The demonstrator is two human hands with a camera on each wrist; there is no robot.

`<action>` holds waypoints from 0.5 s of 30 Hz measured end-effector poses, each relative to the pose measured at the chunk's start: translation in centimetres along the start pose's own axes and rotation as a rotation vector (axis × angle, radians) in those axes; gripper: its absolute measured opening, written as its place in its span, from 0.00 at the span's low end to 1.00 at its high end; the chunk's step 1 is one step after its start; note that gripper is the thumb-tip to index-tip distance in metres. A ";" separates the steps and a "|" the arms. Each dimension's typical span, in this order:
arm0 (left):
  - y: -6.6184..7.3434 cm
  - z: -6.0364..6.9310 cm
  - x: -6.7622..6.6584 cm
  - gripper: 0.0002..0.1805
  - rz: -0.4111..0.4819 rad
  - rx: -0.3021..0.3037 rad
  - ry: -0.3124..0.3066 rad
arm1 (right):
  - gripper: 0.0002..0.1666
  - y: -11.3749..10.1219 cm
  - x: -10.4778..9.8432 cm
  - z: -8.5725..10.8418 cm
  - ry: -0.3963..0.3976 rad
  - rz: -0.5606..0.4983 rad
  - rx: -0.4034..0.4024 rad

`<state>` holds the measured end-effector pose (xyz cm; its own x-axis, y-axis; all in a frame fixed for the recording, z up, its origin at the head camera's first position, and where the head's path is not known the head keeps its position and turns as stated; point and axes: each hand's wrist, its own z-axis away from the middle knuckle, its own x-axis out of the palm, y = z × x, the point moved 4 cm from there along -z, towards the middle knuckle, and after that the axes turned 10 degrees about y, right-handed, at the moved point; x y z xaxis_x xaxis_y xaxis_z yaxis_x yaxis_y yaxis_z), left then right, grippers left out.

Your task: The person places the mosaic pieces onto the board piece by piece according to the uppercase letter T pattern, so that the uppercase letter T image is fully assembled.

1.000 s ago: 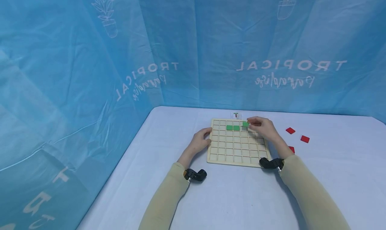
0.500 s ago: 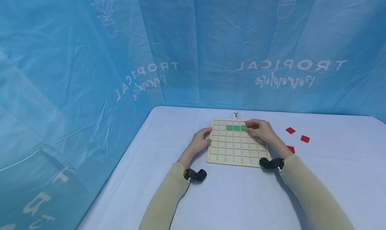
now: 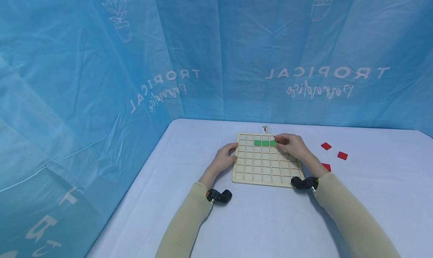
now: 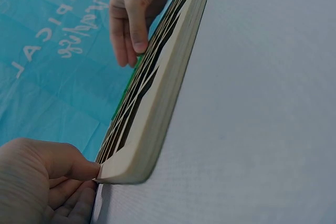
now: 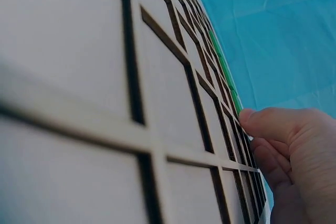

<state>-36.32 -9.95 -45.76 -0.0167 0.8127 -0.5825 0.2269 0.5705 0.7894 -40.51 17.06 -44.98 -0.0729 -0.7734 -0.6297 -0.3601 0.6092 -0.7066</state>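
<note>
A pale wooden grid board [image 3: 252,168] lies on the white table. My left hand [image 3: 223,158] grips its left edge; in the left wrist view the thumb meets the board's corner with the fingers curled beside it. Near the board's far side, two green tiles [image 3: 261,143] sit side by side in one row. A third green tile [image 3: 273,143] lies in line just right of them, its right end covered by my right hand [image 3: 293,145]. The thumb and fingertips of that hand pinch this tile at its cell.
To the right of the board lie three red tiles, a far one [image 3: 326,146], a right one [image 3: 342,155] and a near one [image 3: 326,167] partly behind the right wrist. A small printed grid pattern [image 3: 265,129] lies beyond the board. Blue curtains [image 3: 270,55] hang behind the table.
My right hand has moved slightly left and toward me, bringing the third green tile down from above the board into the row beside the other two. My left hand has stayed put.
</note>
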 end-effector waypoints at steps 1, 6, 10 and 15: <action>0.0 0.0 0.0 0.29 0.000 -0.002 0.000 | 0.21 0.0 0.0 0.0 0.002 0.000 0.003; 0.0 -0.1 0.0 0.29 0.006 -0.008 0.000 | 0.22 -0.5 -0.5 -0.3 0.025 -0.043 0.046; 0.0 -0.1 0.1 0.29 0.010 -0.009 0.002 | 0.24 -1.7 -1.5 -0.5 0.059 -0.114 0.077; -0.1 -0.1 0.1 0.30 0.009 -0.009 0.000 | 0.27 -2.3 -3.5 -0.4 0.107 -0.142 0.109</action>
<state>-36.44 -9.92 -45.82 -0.0151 0.8176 -0.5756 0.2184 0.5645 0.7960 -39.78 18.31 -40.98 -0.1293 -0.8637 -0.4871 -0.2711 0.5033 -0.8205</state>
